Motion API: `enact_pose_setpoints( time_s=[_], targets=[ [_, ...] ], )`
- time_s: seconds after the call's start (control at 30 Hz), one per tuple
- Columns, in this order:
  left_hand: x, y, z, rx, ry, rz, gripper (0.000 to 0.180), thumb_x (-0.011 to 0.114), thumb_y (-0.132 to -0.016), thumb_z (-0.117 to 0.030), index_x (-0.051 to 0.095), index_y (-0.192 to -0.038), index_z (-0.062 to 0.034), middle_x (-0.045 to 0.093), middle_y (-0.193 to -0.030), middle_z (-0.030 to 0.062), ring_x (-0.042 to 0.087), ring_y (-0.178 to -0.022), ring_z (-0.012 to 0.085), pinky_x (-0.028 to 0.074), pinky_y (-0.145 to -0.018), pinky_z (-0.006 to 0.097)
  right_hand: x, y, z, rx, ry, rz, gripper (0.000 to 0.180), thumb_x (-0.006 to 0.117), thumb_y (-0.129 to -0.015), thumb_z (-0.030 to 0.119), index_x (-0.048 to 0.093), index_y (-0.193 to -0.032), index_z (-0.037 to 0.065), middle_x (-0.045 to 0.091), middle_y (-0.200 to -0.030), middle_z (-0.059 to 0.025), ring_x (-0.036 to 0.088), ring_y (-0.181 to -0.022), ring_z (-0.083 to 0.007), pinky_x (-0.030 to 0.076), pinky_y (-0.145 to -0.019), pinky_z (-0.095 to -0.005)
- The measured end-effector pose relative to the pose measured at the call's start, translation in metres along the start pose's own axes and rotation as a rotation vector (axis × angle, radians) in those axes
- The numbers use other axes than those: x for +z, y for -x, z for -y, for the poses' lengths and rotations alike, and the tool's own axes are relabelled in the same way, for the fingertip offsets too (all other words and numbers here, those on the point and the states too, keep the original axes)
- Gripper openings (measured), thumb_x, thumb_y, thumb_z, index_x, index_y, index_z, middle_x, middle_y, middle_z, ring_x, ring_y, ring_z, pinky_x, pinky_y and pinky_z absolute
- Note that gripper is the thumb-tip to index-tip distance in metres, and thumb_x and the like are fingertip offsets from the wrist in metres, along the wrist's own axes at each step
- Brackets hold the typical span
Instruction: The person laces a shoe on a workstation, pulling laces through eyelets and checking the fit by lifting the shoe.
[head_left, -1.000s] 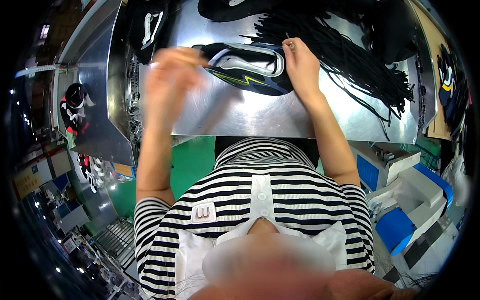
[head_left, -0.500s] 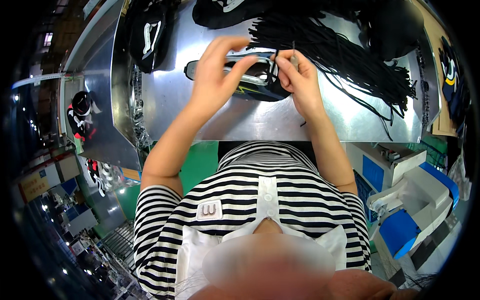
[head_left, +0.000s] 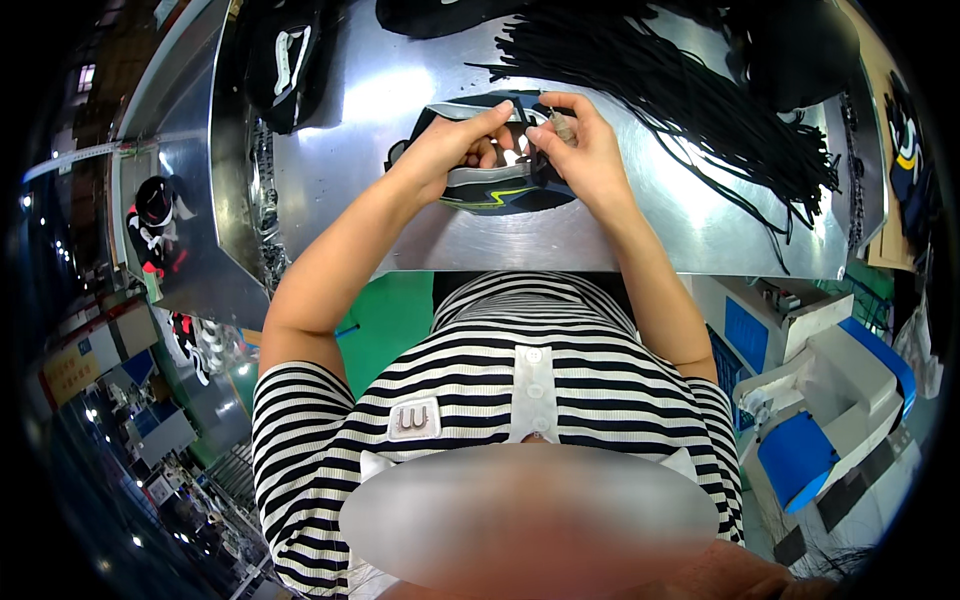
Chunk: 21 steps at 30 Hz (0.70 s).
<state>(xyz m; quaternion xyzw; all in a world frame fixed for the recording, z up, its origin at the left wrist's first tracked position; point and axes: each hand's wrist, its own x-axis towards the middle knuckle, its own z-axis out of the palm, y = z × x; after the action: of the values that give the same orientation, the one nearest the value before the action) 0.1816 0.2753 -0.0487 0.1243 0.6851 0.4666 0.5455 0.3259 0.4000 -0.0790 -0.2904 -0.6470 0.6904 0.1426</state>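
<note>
A dark shoe upper [head_left: 495,190] with grey trim and a yellow-green line lies on the shiny metal table [head_left: 420,240]. My left hand [head_left: 450,150] grips its near left side, fingers curled over the grey edge. My right hand [head_left: 585,150] holds the right side of the upper and pinches a small pale end, perhaps a lace tip, at its top. Both hands meet over the upper's middle opening.
A big heap of black laces [head_left: 700,90] spreads across the table's far right. Other dark shoe uppers [head_left: 290,55] lie at the far left and far edge. A blue-and-white machine [head_left: 830,400] stands at my right, green floor below the table.
My left hand has come down from the raised left position onto the upper, and both hands have closed in together over its middle. The upper has shifted slightly toward the table's centre.
</note>
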Motion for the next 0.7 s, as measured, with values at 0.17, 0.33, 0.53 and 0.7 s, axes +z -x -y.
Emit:
enact_pose_setpoints(
  time_s=[0.17, 0.33, 0.53, 0.7],
  targets=[
    [0.018, 0.010, 0.001, 0.199, -0.052, -0.130, 0.024, 0.071, -0.090, -0.029, 0.066, -0.079, -0.0081, 0.063, -0.068, -0.0014, 0.047, -0.052, 0.0056, 0.035, -0.049, 0.023, -0.005, 0.004, -0.003, 0.002, 0.026, 0.050, 0.048, 0.071, -0.088, 0.007, 0.049, -0.131, 0.002, 0.069, -0.087, -0.0044, 0.060, -0.070, -0.0070, 0.045, -0.058, -0.0213],
    [0.025, 0.013, 0.003, 0.227, -0.163, -0.284, 0.016, 0.074, -0.089, -0.022, 0.068, -0.084, -0.0081, 0.064, -0.071, -0.0027, 0.046, -0.051, 0.0029, 0.031, -0.045, 0.021, -0.008, 0.012, 0.004, -0.131, 0.223, 0.068, 0.046, 0.072, -0.087, 0.013, 0.050, -0.125, 0.000, 0.069, -0.086, -0.0083, 0.065, -0.078, -0.0133, 0.051, -0.071, -0.0265],
    [0.025, 0.015, 0.013, 0.393, -0.109, -0.254, 0.016, 0.076, -0.087, -0.022, 0.069, -0.087, -0.0074, 0.065, -0.072, -0.0033, 0.049, -0.054, 0.0021, 0.032, -0.045, 0.020, -0.015, 0.023, 0.018, -0.350, 0.390, -0.056, 0.014, 0.066, -0.091, 0.015, 0.060, -0.096, 0.003, 0.071, -0.089, -0.0139, 0.070, -0.078, -0.0303, 0.053, -0.068, -0.0371],
    [0.025, 0.016, 0.014, 0.400, -0.112, -0.227, 0.015, 0.074, -0.089, -0.021, 0.070, -0.088, -0.0072, 0.066, -0.073, -0.0032, 0.048, -0.054, 0.0019, 0.032, -0.046, 0.019, -0.018, 0.022, 0.021, -0.399, 0.524, -0.047, 0.011, 0.069, -0.088, 0.015, 0.066, -0.092, 0.005, 0.071, -0.080, -0.0102, 0.069, -0.072, -0.0280, 0.053, -0.064, -0.0369]
  ],
)
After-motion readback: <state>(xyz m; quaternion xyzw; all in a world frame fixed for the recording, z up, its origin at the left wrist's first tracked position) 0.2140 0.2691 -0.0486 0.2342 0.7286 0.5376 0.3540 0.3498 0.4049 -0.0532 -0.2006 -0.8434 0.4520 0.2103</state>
